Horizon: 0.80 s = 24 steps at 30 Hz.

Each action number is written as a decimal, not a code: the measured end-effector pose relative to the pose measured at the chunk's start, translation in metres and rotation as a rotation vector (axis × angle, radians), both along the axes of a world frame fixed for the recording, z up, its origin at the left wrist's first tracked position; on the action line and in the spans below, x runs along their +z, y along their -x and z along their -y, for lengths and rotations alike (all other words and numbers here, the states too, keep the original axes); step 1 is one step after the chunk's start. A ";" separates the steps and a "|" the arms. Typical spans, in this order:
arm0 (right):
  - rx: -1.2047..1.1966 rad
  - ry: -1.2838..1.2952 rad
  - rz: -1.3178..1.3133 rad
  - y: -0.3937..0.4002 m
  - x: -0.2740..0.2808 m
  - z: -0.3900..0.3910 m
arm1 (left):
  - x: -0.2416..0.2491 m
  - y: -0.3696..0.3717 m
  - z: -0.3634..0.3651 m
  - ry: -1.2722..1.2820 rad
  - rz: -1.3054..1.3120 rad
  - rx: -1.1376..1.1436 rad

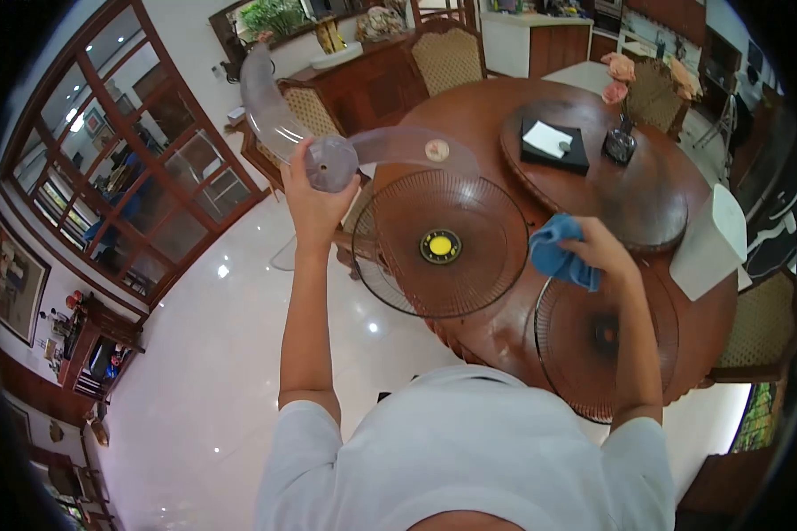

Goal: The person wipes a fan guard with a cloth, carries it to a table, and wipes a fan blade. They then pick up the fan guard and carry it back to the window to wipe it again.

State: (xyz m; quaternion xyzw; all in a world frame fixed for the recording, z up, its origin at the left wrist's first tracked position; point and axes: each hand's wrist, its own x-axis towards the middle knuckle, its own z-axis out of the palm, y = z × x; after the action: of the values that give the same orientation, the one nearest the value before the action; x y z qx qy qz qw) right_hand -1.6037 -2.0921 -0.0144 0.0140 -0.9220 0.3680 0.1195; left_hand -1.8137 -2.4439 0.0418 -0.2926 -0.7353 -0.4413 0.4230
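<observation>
My left hand (314, 203) is closed around the hub of a clear plastic fan blade (331, 163), raised over the left edge of the table. One blade points up and another reaches right over the tabletop. My right hand (604, 250) grips a blue cloth (560, 252) above the table, apart from the blade. Between the hands lies a round wire fan grille (440, 279) with a yellow centre. A second wire grille (568, 354) rests under my right forearm, partly hidden by it.
The round wooden table (456, 106) bears a raised turntable (524, 177) with a black box (576, 159) and a flower vase (620, 146). A white container (713, 243) stands at the right edge. Chairs (452, 57) surround the table.
</observation>
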 end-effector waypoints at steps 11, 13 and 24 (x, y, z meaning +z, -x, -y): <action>0.213 -0.582 0.024 0.072 0.187 0.118 | 0.068 -0.070 -0.063 0.387 -0.349 -0.181; 0.156 -0.602 0.034 0.080 0.192 0.120 | 0.077 -0.068 -0.055 0.295 -0.312 -0.227; 0.201 0.064 -0.226 0.043 0.076 0.049 | 0.081 -0.033 -0.012 0.124 -0.310 -0.184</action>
State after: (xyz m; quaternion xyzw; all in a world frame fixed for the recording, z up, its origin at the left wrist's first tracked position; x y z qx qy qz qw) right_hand -1.6469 -2.1413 0.0613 0.1438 -0.8844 0.4033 0.1856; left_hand -1.7810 -2.4323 0.1225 -0.4487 -0.6571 -0.3818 0.4703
